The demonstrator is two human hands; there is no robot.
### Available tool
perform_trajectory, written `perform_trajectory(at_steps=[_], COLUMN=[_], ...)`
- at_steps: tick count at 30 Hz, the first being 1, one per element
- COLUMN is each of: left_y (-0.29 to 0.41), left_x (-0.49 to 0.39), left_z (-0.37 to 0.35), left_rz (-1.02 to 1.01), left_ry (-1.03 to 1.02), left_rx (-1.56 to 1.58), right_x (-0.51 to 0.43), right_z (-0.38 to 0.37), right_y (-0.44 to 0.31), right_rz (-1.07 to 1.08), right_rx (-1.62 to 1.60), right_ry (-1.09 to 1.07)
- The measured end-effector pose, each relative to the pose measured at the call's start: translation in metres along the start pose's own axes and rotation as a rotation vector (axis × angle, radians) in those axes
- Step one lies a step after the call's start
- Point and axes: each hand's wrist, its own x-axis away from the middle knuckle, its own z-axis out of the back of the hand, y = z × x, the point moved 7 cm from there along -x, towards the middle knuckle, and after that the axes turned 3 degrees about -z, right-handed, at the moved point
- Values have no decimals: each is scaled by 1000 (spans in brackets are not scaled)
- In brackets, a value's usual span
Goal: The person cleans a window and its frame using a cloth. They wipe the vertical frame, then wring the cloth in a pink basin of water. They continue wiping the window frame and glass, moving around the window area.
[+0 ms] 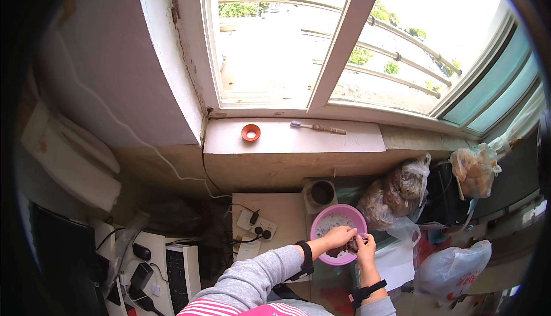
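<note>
A round pink plastic basin (316, 225) holds sudsy water and stands in front of me, below the window sill. Over its near right part my left hand (341, 236) and my right hand (366, 247) meet, both gripping a dark, wet piece of cloth (340, 250). Part of the cloth hangs down into the basin by the foam. Each wrist has a black strap on it. The fingertips partly hide the cloth, so its shape cannot be told.
A power strip (258, 225) with black plugs lies on a white board left of the basin. Filled plastic bags (387, 195) stand to its right, with a white bag (452, 268) nearer me. An orange ring-shaped dish (250, 133) and a toothbrush (318, 127) lie on the sill.
</note>
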Motion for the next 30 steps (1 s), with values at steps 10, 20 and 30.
perform_trajectory(at_steps=[10,20,30], left_y=[38,18,16], left_x=[24,40,60], left_z=[14,-28,-16], left_rz=[-328,348,371], left_ry=[-14,-158,27], left_rx=[-288,849,410], right_x=[18,44,29], right_z=[-3,-47,-39], right_y=[-51,-27,-22], right_rz=[4,-514,-34], right_rx=[-456,-983,139], right_ry=[-63,-274,7])
